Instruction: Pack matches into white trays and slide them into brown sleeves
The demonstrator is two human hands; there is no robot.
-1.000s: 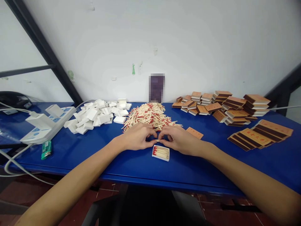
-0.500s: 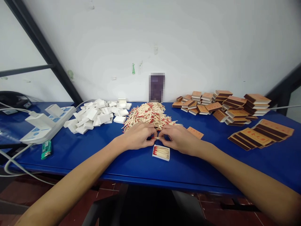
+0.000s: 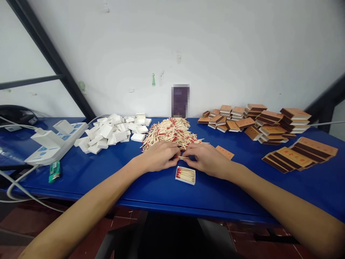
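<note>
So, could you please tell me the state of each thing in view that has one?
Left grip, pinching matches, count unclear
Right grip, pinching the same matches
Matchbox tray, open, holding other matches
Loose matches, heaped
White trays, jumbled, piled
Matchboxes, stacked, apparently closed
Matchbox sleeves, overlapping
Power strip, adapters plugged in

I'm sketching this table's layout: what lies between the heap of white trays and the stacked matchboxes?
In the head view, a pile of loose matches lies between the white trays and the stacked matchboxes, with blue tabletop showing beside it.
</note>
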